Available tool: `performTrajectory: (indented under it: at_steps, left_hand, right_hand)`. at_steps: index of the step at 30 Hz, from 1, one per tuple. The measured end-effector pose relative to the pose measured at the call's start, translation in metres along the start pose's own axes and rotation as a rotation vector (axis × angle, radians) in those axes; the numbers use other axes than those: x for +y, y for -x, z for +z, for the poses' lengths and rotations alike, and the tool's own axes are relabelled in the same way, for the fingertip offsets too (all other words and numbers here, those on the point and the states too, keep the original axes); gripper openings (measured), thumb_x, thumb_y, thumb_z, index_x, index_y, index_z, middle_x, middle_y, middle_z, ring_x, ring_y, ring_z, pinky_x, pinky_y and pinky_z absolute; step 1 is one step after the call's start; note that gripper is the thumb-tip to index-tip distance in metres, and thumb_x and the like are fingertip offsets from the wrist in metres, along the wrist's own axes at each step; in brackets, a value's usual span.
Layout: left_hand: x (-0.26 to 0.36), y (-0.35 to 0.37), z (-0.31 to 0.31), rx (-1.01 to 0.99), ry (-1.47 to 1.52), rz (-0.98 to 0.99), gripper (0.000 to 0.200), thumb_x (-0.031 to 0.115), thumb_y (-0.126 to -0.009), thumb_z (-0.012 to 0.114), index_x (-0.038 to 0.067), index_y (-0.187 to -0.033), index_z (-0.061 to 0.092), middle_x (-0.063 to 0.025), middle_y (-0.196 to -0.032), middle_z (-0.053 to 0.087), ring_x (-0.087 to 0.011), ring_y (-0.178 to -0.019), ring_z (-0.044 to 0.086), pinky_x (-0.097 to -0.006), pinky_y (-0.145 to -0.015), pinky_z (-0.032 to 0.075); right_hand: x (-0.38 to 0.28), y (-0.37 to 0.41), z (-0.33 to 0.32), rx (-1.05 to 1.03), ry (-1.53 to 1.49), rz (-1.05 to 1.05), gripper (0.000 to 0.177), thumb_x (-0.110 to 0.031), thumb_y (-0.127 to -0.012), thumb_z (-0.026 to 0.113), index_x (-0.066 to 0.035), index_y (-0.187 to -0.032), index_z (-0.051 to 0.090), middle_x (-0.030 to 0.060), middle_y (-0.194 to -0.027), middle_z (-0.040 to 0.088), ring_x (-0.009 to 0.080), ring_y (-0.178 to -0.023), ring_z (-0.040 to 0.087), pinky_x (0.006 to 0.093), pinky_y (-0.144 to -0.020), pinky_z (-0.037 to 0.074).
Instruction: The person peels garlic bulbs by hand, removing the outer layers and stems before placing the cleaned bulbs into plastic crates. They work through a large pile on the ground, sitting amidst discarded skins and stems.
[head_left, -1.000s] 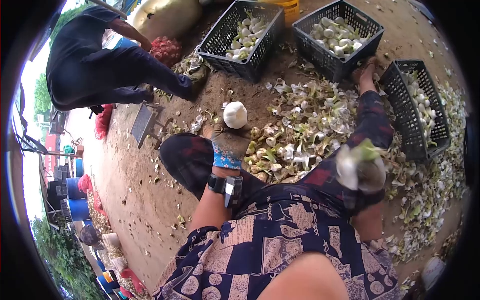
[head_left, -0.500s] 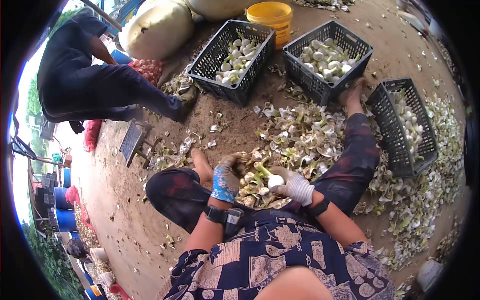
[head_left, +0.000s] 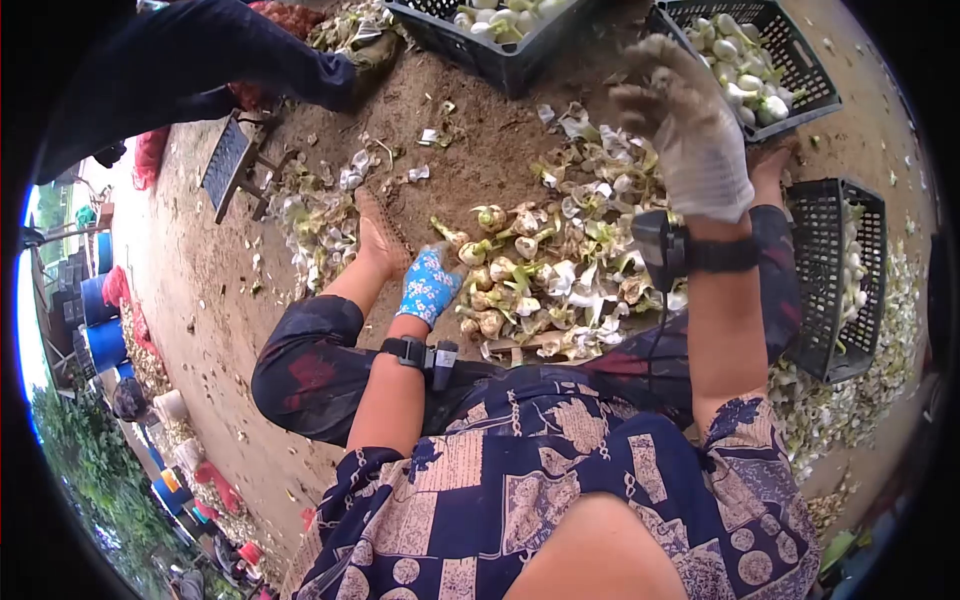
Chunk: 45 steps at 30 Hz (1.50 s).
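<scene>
My left hand (head_left: 437,280), in a soiled glove with a blue flowered cuff, reaches down to the left edge of a pile of unpeeled bulbs (head_left: 495,272). Its fingertips are right at a brownish bulb with a green stem (head_left: 450,233) and are partly hidden. Raised in front of me, my right hand (head_left: 690,130) wears a dirty whitish knit glove. Its fingers are apart, with nothing visible in them. In this view it overlaps the near left corner of a black crate (head_left: 800,62) holding clean white bulbs with green stems (head_left: 745,75).
Another black crate (head_left: 505,62) of white bulbs stands ahead; a third crate (head_left: 835,290) is at right. Peelings (head_left: 600,200) cover the ground between my legs. At left are a small stool (head_left: 228,168) and another person's leg (head_left: 240,50).
My right hand held a white, green-stemmed bulb low between my knees; now it is up by the right crate without it. My left hand has shifted slightly left and up. The view has tilted down.
</scene>
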<state>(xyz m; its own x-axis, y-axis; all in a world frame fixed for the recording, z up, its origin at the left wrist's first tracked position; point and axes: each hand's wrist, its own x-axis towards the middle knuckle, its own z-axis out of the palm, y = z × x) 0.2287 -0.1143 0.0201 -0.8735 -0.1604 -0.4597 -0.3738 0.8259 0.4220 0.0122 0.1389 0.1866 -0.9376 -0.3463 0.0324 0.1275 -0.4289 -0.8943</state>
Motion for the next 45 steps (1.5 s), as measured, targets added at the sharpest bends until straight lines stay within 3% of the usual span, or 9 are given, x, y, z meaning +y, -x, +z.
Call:
performTrajectory:
  at_steps: [4, 12, 16, 21, 26, 32, 36, 38, 45]
  left_hand:
    - [0.005, -0.059, 0.039, 0.080, -0.084, -0.140, 0.070, 0.037, -0.074, 0.066, 0.004, -0.130, 0.040, -0.0231, -0.127, 0.044, -0.0374, -0.118, 0.042, -0.0427, -0.099, 0.036]
    - [0.035, -0.140, 0.071, 0.180, -0.059, 0.017, 0.046, 0.013, -0.074, 0.064, 0.002, -0.117, 0.053, -0.0206, -0.115, 0.054, -0.0295, -0.101, 0.057, -0.0381, -0.087, 0.047]
    - [0.066, -0.086, 0.006, -0.361, 1.068, 0.077, 0.048, 0.005, -0.075, 0.064, 0.001, -0.119, 0.047, -0.0058, -0.098, 0.056, -0.0118, -0.078, 0.055, -0.0258, -0.069, 0.048]
    - [0.123, 0.013, -0.045, -0.073, 1.419, 0.253, 0.063, 0.011, -0.080, 0.062, -0.001, -0.134, 0.029, -0.0100, -0.113, 0.051, -0.0179, -0.100, 0.052, -0.0299, -0.085, 0.045]
    - [0.148, 0.071, -0.036, -0.137, 1.045, 0.335, 0.077, 0.038, -0.080, 0.067, 0.004, -0.136, 0.026, -0.0121, -0.120, 0.051, -0.0176, -0.101, 0.054, -0.0304, -0.084, 0.046]
    - [0.158, 0.084, -0.043, -0.030, 1.206, 0.452, 0.067, 0.013, -0.080, 0.069, 0.002, -0.134, 0.030, -0.0103, -0.116, 0.053, -0.0177, -0.102, 0.055, -0.0308, -0.088, 0.046]
    - [0.163, 0.096, -0.055, 0.074, 0.660, 0.662, 0.070, 0.009, -0.074, 0.072, 0.001, -0.132, 0.034, -0.0109, -0.116, 0.052, -0.0180, -0.103, 0.055, -0.0300, -0.087, 0.045]
    - [0.172, 0.109, -0.072, 0.159, 0.233, 0.841, 0.071, 0.011, -0.071, 0.075, 0.001, -0.130, 0.037, -0.0134, -0.116, 0.052, -0.0210, -0.105, 0.053, -0.0306, -0.086, 0.045]
    - [0.160, 0.111, -0.076, 0.054, 0.326, 0.801, 0.074, 0.014, -0.070, 0.075, 0.001, -0.131, 0.036, -0.0156, -0.119, 0.050, -0.0224, -0.107, 0.053, -0.0318, -0.086, 0.045]
  right_hand:
    - [0.055, 0.056, -0.001, 0.069, 0.444, 0.384, 0.021, -0.008, -0.084, 0.054, -0.006, -0.105, 0.060, 0.0033, -0.089, 0.060, 0.0102, -0.068, 0.059, 0.0216, -0.058, 0.049]
    - [0.098, 0.154, -0.029, -0.021, 1.105, 0.439, 0.039, -0.013, -0.074, 0.060, -0.007, -0.112, 0.055, 0.0183, -0.103, 0.060, 0.0332, -0.093, 0.059, 0.0375, -0.082, 0.047]
    - [0.105, 0.132, -0.025, -0.043, 1.129, 0.140, 0.064, -0.017, -0.072, 0.064, -0.005, -0.130, 0.039, 0.0212, -0.126, 0.047, 0.0330, -0.118, 0.046, 0.0343, -0.097, 0.038]
    - [0.080, 0.146, 0.018, -0.246, 0.708, 0.143, 0.076, -0.023, -0.070, 0.072, -0.003, -0.133, 0.035, 0.0225, -0.128, 0.045, 0.0320, -0.118, 0.046, 0.0339, -0.096, 0.040]
    - [0.057, 0.172, 0.039, 0.009, 0.795, -0.237, 0.077, -0.014, -0.071, 0.070, 0.002, -0.134, 0.028, 0.0256, -0.125, 0.044, 0.0354, -0.112, 0.050, 0.0353, -0.094, 0.041]
    - [0.012, 0.176, 0.007, -0.044, 0.031, 0.179, 0.061, -0.028, -0.083, 0.064, 0.000, -0.130, 0.036, 0.0112, -0.119, 0.050, 0.0136, -0.095, 0.056, 0.0272, -0.078, 0.049]
    - [0.005, 0.185, 0.006, -0.137, 0.716, 0.085, 0.040, -0.030, -0.088, 0.058, -0.002, -0.115, 0.054, 0.0029, -0.093, 0.063, 0.0097, -0.082, 0.058, 0.0245, -0.069, 0.049]
    - [0.010, 0.192, 0.018, -0.077, 0.488, 0.064, 0.031, -0.028, -0.087, 0.057, -0.005, -0.107, 0.061, 0.0121, -0.084, 0.066, 0.0212, -0.077, 0.064, 0.0309, -0.067, 0.049]
    - [0.004, 0.200, 0.018, -0.165, 0.769, -0.116, 0.024, -0.023, -0.086, 0.057, -0.005, -0.102, 0.063, 0.0126, -0.082, 0.065, 0.0241, -0.074, 0.063, 0.0321, -0.064, 0.049]
